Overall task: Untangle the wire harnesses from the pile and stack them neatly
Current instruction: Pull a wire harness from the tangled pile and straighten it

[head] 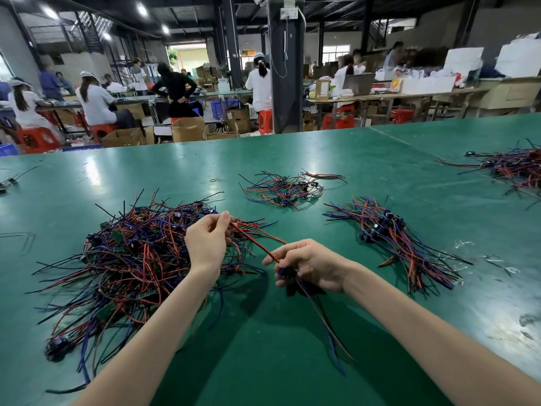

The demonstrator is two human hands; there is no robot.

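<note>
The green desk (366, 159) filled the lower view, glossy under the ceiling lights. Beyond its far edge, people in white tops sat on red stools (38, 139) at other benches, with cardboard boxes (187, 128) on the floor between them.

The tangled pile (131, 253) of red, blue and black wire harnesses lay on the left of the desk, loose ends sticking out all round and small green circuit boards caught among the wires. To the right, well apart from it, lay the sorted stack (392, 235), its wires running roughly one way and its dark components gathered at the far end. A smaller loose cluster (285, 190) lay farther back between the two. Another heap (515, 168) lay at the far right edge, partly cut off.

One harness (254, 241) was stretched taut in the air between the two bare hands, just above the right fringe of the tangled pile. The left grip (206, 241) pinched its far wire ends between thumb and fingertips. The right grip (310, 265) had its fingers curled round the harness at the blue component (283, 272); the remaining wires trailed from there toward the near edge of the desk.

A rubber band (215, 180) lay beyond the pile, and clear plastic scraps (465, 244) lay near the sorted stack.
</note>
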